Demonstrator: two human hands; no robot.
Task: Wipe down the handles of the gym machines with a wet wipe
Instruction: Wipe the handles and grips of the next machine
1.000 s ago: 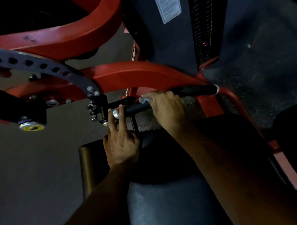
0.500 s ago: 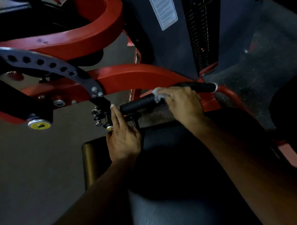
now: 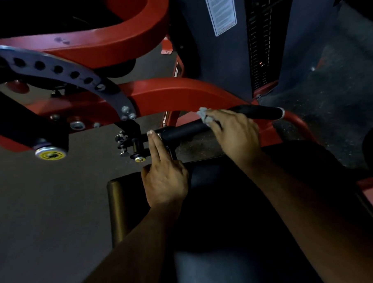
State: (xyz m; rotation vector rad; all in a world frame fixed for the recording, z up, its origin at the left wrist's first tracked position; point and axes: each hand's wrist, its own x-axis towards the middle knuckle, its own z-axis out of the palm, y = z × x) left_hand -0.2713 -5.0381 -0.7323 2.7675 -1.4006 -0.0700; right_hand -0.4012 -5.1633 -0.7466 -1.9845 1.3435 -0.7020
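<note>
Your right hand [image 3: 234, 132] curls over the handle [image 3: 185, 129], a black matte grip with a silver end ring, lying level in front of the red frame [image 3: 179, 94]. Its fingers clench a crumpled pale wipe [image 3: 204, 116] against the grip's middle. Your left hand [image 3: 163, 178] rests two straight fingers [image 3: 153, 140] on the handle's inner end, holding nothing.

Left hand [image 3: 165, 180] flat with two fingers extended; right hand [image 3: 234, 130] curled, knuckles up.
</note>
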